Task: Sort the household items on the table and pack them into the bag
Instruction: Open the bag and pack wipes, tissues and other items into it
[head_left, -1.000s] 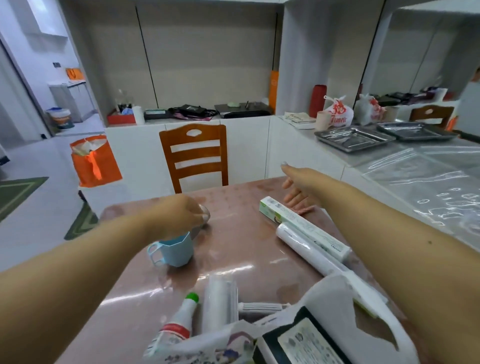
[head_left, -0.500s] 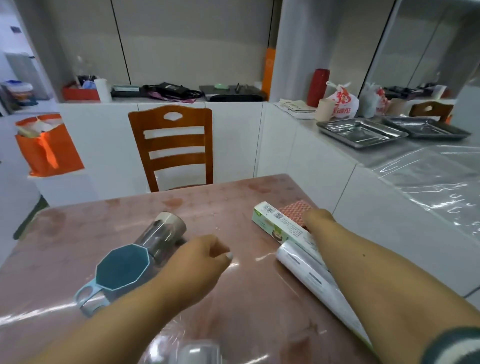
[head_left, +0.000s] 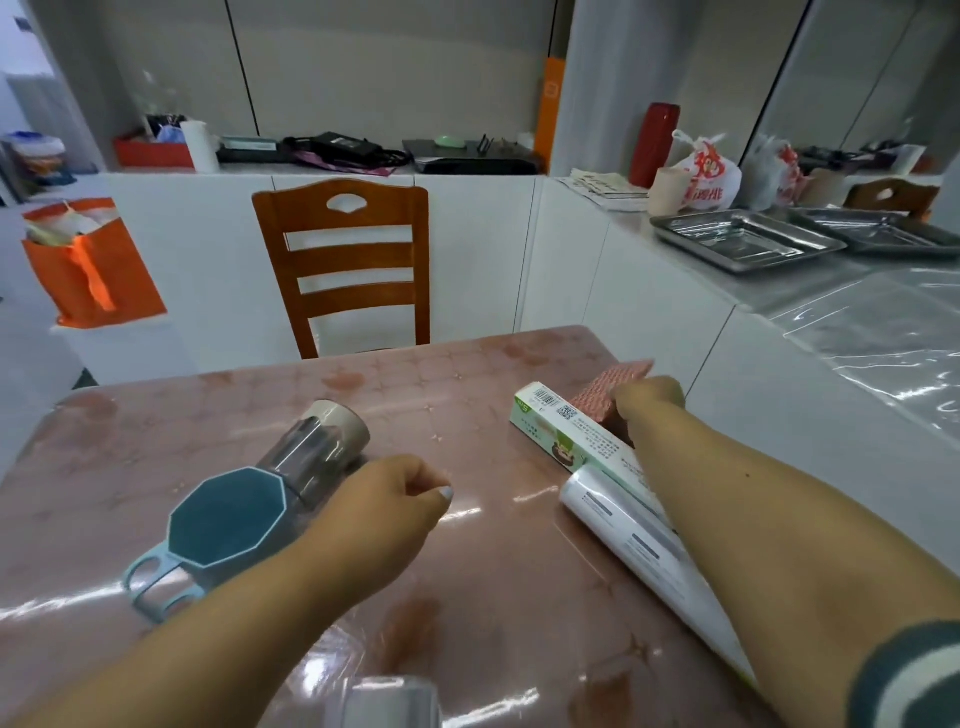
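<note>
On the counter (head_left: 467, 571) nothing looks packed yet; no bag shows in view. My left hand (head_left: 384, 512) is curled by the tipped blue cup (head_left: 223, 525) and clear bottle (head_left: 317, 452). My right hand (head_left: 647, 400) clamps a red cloth (head_left: 613, 387) beside the box (head_left: 576, 436) and roll (head_left: 634, 540).

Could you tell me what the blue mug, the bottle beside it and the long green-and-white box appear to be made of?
The blue mug looks like matte moulded plastic: even colour, faceted rim, no glazed shine. The bottle seems to be clear glass or hard plastic, since the table shows through it, with a dull beige cap. The long box looks like printed cardboard, with sharp folded edges and a barcode.
</note>
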